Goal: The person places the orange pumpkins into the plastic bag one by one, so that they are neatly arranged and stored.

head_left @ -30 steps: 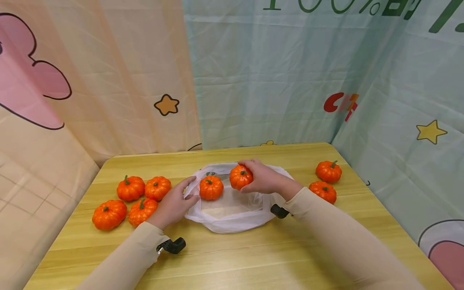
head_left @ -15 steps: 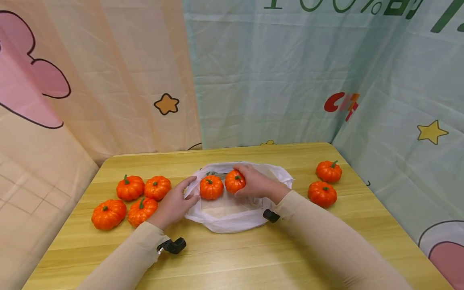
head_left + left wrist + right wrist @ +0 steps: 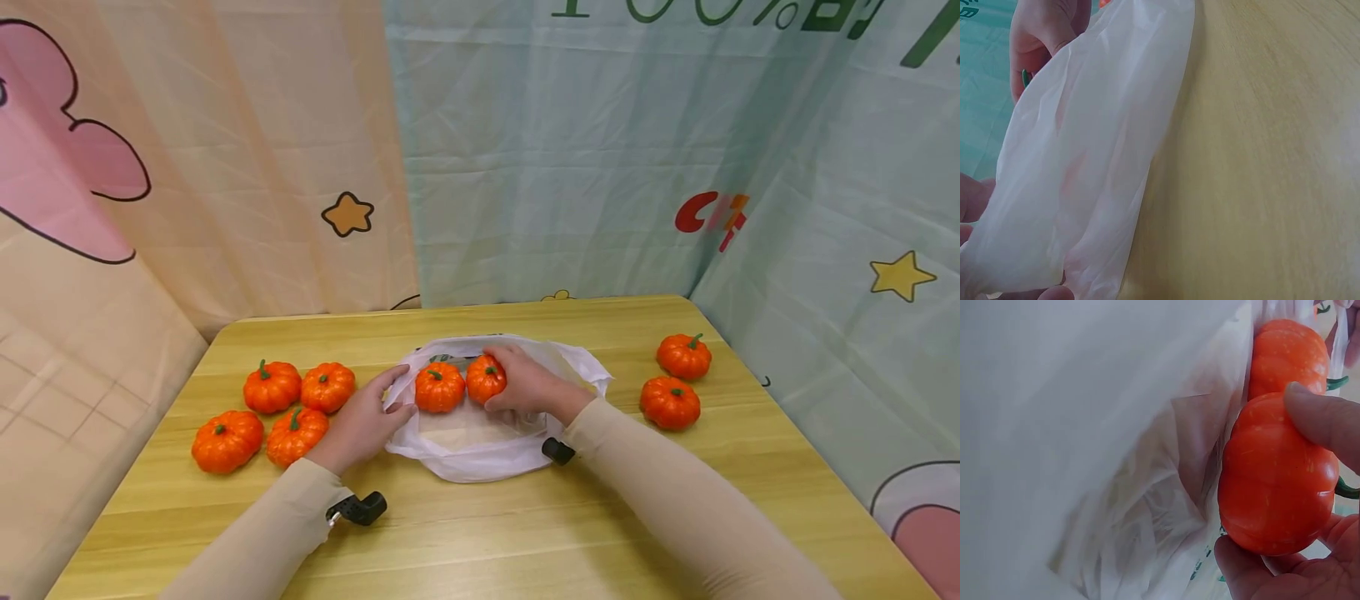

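Note:
A white plastic bag (image 3: pixel 472 468) lies with its mouth spread wide on the table. My left hand (image 3: pixel 367 421) holds the bag's left rim, thumb and forefinger apart; in the left wrist view the bag's wall hides part of its fingers. Inside the bag's mouth, my right hand (image 3: pixel 525 385) grips a small orange pumpkin (image 3: pixel 1279 478) with a green stem, thumb on one side and fingers on the other. Another pumpkin (image 3: pixel 439 387) sits in the bag just left of the held one, right against it in the right wrist view.
Several more pumpkins (image 3: pixel 227 442) cluster on the wooden table (image 3: pixel 480 550) left of the left hand. Two others, a rear pumpkin (image 3: pixel 684 357) and a nearer pumpkin (image 3: pixel 670 403), stand at the right. Printed curtains (image 3: pixel 547 167) hang behind the table and along its sides.
My right hand has brought its pumpkin leftward and slightly down, up beside the one in the bag. The left hand has stayed at the bag's rim.

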Tool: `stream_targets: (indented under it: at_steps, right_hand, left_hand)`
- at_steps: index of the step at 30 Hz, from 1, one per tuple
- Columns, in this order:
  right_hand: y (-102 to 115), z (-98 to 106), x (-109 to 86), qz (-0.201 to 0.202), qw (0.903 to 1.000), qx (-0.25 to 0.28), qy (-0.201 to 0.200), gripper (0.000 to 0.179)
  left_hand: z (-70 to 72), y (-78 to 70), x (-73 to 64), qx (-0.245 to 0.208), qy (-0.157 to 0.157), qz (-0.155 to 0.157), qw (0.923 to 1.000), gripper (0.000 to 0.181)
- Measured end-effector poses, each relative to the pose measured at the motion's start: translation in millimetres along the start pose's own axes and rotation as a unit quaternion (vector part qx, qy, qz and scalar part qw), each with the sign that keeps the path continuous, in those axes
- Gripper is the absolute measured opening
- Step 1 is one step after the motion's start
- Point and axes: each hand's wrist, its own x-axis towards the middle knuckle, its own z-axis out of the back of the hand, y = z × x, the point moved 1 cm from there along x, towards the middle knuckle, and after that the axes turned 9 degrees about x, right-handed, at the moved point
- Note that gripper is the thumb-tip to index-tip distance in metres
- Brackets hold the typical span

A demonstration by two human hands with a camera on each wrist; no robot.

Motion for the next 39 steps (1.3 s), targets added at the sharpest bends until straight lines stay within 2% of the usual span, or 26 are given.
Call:
stream_targets:
  at_steps: [15,22,39]
  right_hand:
    - [-2.1,-4.5,2.8,-0.013,0.9998,-0.014,0.000,0.093]
    - [-1.7,-4.4,3.6,-0.024,0.9997,-0.004,0.003,0.093]
    - [-3.2,-2.0,-2.8,-0.019,0.9998,0.005,0.002,0.097]
  left_hand:
    - [0.0,-0.6,-1.0,-0.010,0.002,0.002,0.9999,0.068]
    - [-1.0,0.4,-0.3,-0.009,0.004,0.006,0.9999,0.068]
    - [-1.5,3.6,1.0,-0.008,0.005,0.002,0.9999,0.068]
